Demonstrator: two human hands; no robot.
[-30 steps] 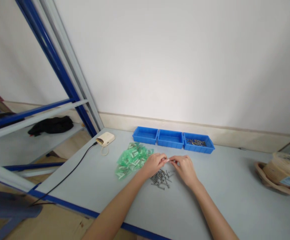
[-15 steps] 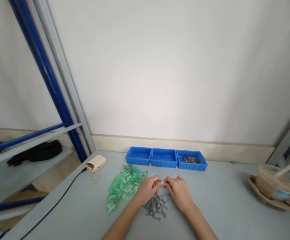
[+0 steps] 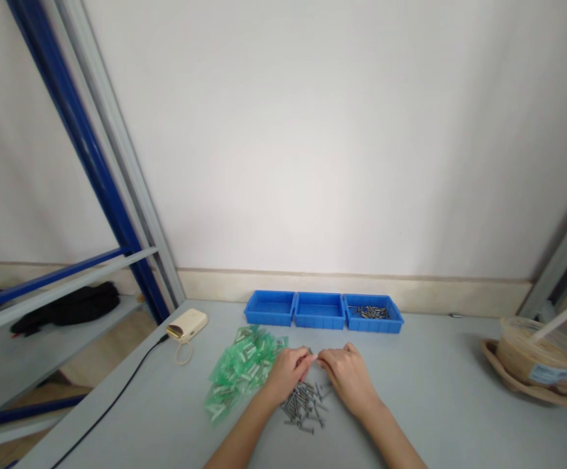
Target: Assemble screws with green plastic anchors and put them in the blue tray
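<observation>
A loose pile of grey metal screws (image 3: 303, 404) lies on the table below and between my hands. My left hand (image 3: 286, 374) is closed in a pinch above the pile's left edge, and a thin dark end like a screw's pokes up at its fingertips. Its fingertips almost meet those of my right hand (image 3: 349, 378), which is also pinched closed, with whatever it holds hidden. Left of my left hand lies a heap of green-tinted plastic bags (image 3: 241, 371) with small light pieces inside.
Three blue trays stand in a row near the wall: left (image 3: 270, 319), middle (image 3: 319, 321) and right (image 3: 375, 326), the right one holding screws. A cream device (image 3: 189, 324) with a black cable sits at left. A lidded tub (image 3: 537, 358) on a cardboard holder stands at right.
The fingers of both hands have shifted slightly at the fingertips, and a thin dark end now shows above the left ones. The view has tilted a little; the pile and bags lie as before.
</observation>
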